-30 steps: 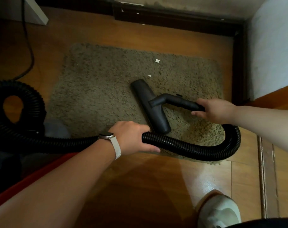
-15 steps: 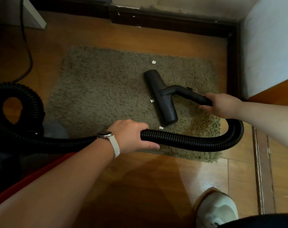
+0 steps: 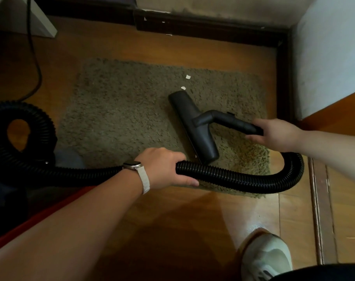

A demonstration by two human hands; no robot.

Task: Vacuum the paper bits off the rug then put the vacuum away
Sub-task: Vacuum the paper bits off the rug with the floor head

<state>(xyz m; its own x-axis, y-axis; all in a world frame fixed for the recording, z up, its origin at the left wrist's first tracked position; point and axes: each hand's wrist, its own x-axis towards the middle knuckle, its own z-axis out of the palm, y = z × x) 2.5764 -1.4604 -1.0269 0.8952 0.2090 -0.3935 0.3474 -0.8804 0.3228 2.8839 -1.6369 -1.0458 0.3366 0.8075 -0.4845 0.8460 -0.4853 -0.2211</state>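
We are gripping the hose [image 3: 233, 177] with our left hand [image 3: 164, 169], fingers curled over it and thumb beneath, at the near edge of the rug [image 3: 122, 118]. Our right hand [image 3: 278, 134] is wrapping round the neck of the nozzle [image 3: 195, 126]. The nozzle is lying flat on the rug, right of centre, its far end just beside one paper bit [image 3: 183, 88]; another bit [image 3: 187, 77] is sitting a little beyond. The hose is looping from the right hand over the rug's near right corner, through our left hand, and coiling at far left. We are wearing a watch [image 3: 132, 165] on the left wrist.
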